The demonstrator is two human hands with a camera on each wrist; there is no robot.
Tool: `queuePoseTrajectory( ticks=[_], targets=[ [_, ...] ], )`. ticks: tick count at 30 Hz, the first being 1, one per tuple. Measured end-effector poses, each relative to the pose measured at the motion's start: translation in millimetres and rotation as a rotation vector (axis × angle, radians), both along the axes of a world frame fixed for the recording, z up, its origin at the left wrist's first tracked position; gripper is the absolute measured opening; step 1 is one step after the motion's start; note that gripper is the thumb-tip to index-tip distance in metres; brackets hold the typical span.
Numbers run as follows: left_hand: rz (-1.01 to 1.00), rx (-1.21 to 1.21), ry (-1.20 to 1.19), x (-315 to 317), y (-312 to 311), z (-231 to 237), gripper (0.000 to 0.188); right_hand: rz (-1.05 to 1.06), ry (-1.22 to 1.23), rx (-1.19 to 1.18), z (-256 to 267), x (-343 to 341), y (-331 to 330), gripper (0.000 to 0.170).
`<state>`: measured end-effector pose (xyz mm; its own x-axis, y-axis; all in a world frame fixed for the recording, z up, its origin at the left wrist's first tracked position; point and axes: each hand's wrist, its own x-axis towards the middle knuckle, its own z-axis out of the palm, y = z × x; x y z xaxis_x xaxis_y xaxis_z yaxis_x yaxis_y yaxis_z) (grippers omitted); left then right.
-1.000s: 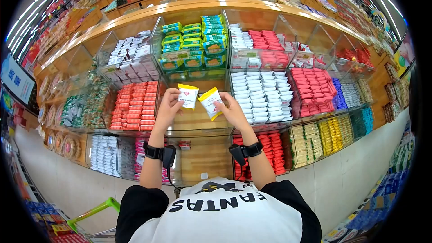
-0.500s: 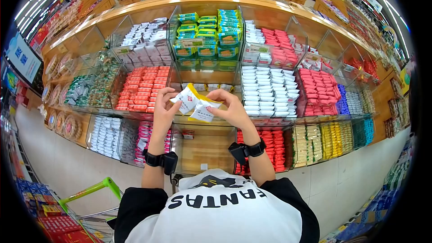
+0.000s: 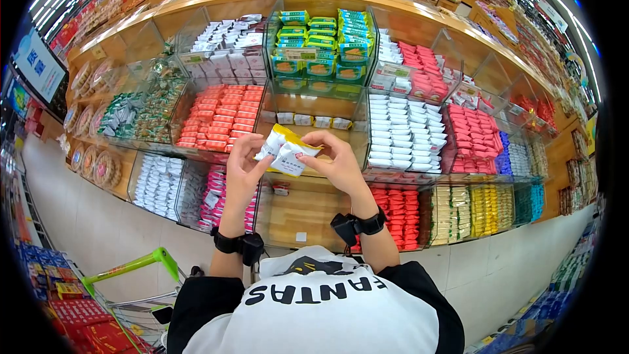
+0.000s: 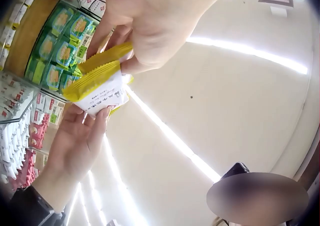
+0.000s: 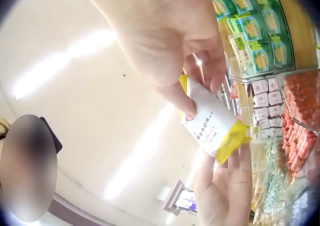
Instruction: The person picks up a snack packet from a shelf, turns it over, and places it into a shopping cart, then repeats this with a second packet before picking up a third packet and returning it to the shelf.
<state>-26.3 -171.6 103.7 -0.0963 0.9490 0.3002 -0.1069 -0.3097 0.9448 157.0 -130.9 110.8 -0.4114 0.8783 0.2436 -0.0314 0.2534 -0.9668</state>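
Two small white snack packets with yellow crimped ends are held up together above a wooden display bin. My left hand (image 3: 244, 165) pinches the left packet (image 3: 278, 137) between thumb and fingers. With thumb and fingers, my right hand (image 3: 337, 162) grips the right packet (image 3: 289, 162), which overlaps the left one. Dark print shows on a packet's white face (image 5: 207, 123) in the right wrist view. In the left wrist view the yellow ends (image 4: 95, 81) lie one over the other. Behind the hands, several similar white and yellow packets (image 3: 304, 120) line the back of the bin.
Clear-walled bins hold orange packets (image 3: 219, 115) to the left, white packets (image 3: 403, 134) to the right and green packs (image 3: 321, 42) behind. A lower wooden bin (image 3: 304, 210) contains a small red packet. At lower left stands a cart with a green handle (image 3: 131, 265).
The two packets were apart, one in each hand; they have come together and overlap. The head view has shifted, bringing the back row of packets and more of the cart into sight.
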Motion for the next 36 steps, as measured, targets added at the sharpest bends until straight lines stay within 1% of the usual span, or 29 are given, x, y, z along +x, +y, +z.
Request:
queuePoseTrajectory(
  ticks=[1, 4, 10, 15, 17, 20, 24, 26, 31, 36],
  targets=[
    [-0.024, 0.000, -0.031, -1, -3, 0, 0.039, 0.003, -0.002, -0.002, 1, -3, -1, 0.029],
    [-0.016, 0.006, -0.017, -4, -9, 1, 0.040, -0.012, 0.053, 0.005, 1, -14, -6, 0.027],
    [0.026, 0.002, -0.071, -7, -18, -10, 0.036, -0.111, 0.047, 0.021, 2, -30, -12, 0.026],
    [0.007, 0.000, -0.112, -13, -18, -13, 0.032, -0.142, 0.058, 0.133, 0, -38, -13, 0.024],
    [-0.017, 0.122, 0.031, -18, -17, -16, 0.029, -0.144, 0.059, 0.143, 1, -39, -14, 0.024],
    [-0.006, 0.118, -0.019, -16, -23, -10, 0.027, -0.133, 0.074, 0.132, 4, -41, -19, 0.024],
    [0.017, 0.105, -0.005, -16, -30, -11, 0.027, -0.119, 0.101, 0.112, 7, -42, -23, 0.024],
    [0.000, 0.128, -0.037, -13, -35, -5, 0.032, -0.104, 0.119, 0.124, 9, -42, -25, 0.024],
    [0.024, 0.151, -0.006, 1, -49, 4, 0.038, -0.077, 0.134, 0.160, 10, -34, -32, 0.025],
    [0.054, 0.172, 0.087, 11, -61, 6, 0.040, -0.072, -0.003, 0.301, 12, -15, -42, 0.025]
  ],
)
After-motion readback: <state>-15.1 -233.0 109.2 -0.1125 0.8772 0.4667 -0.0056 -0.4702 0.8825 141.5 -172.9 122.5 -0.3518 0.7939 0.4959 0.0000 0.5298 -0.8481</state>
